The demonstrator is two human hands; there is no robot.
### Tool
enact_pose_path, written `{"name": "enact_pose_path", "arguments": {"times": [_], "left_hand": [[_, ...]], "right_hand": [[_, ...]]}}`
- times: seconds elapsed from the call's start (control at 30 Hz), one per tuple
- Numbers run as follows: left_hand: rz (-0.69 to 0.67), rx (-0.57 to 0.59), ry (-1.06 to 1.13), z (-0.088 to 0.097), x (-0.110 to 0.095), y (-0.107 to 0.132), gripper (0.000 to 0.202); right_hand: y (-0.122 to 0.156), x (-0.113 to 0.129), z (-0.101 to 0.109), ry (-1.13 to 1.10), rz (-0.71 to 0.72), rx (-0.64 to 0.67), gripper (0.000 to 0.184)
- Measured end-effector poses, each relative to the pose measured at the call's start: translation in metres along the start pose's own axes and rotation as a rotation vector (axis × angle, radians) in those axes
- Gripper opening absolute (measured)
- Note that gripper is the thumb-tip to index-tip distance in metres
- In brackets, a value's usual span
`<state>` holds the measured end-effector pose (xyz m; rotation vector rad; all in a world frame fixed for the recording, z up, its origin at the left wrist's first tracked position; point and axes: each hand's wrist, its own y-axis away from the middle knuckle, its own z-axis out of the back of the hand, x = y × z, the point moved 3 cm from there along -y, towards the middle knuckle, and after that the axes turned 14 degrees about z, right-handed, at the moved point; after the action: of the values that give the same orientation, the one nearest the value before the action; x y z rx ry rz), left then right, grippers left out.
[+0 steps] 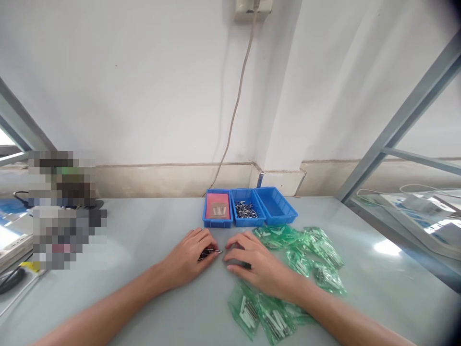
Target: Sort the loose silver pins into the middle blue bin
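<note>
In the middle of the table, my left hand is curled around several small metal pins, their tips poking out between thumb and fingers. Facing it, a short gap away, is my right hand, with thumb and fingers apart and nothing visible between them. Just beyond both hands, a blue bin contains a heap of loose metal pins. Green plastic bags with metal and white pieces inside lie beside and below my right hand and forearm.
The left blue bin holds a pink sheet with a small clear packet on it. Another blue bin stands at the right. A cable hangs down the wall. Metal frame posts flank the table, and a pixelated area covers the left side.
</note>
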<state>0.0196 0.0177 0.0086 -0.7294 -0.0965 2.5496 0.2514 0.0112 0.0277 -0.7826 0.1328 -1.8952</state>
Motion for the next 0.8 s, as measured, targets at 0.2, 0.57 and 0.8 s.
{"name": "enact_pose_path", "arguments": {"times": [0.2,0.57,0.8], "left_hand": [[-0.041,0.032,0.056,0.0008,0.0006,0.0011,0.011],[-0.047,-0.013,0.065,0.0019,-0.0011,0.0010,0.010],[-0.020,-0.060,-0.032,0.0004,0.0018,0.0011,0.008]], "right_hand": [[0.0007,-0.0004,-0.0015,0.009,0.009,0.049,0.024],[-0.0003,0.0000,0.0017,0.000,0.047,0.025,0.023],[-0.0003,-0.0034,0.0026,0.082,0.048,-0.006,0.022]]}}
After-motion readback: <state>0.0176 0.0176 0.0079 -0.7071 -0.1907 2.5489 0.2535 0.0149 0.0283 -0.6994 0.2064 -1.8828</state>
